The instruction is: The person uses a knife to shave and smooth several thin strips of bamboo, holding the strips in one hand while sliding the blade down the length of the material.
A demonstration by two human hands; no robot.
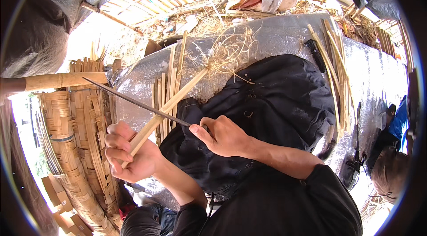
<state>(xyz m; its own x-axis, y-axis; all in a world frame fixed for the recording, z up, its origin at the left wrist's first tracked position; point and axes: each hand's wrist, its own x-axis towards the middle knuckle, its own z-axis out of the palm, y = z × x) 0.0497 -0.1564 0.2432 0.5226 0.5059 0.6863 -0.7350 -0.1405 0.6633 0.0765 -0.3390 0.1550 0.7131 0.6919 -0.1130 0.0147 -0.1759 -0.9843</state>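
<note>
My left hand (pixel 133 153) is closed round the lower end of a pale bamboo strip (pixel 180 95), which slants up and away to the right. Curly thin shavings (pixel 229 53) cluster at its far end. In my right hand (pixel 222 136) is a knife (pixel 133 100), its handle hidden in my fist and my thumb lying toward the blade. The long dark blade crosses the bamboo strip and points to the upper left. Black cloth (pixel 271 98) is spread over my lap beneath both hands.
Bamboo strips lie on the silvery mat (pixel 284 29), one bundle (pixel 336 76) on the right beside a black object (pixel 315 56), another (pixel 171 80) left. A rolled woven bamboo mat (pixel 64 147) stands at left near a horizontal pole (pixel 66 80). Another person's head (pixel 391 171) shows at lower right.
</note>
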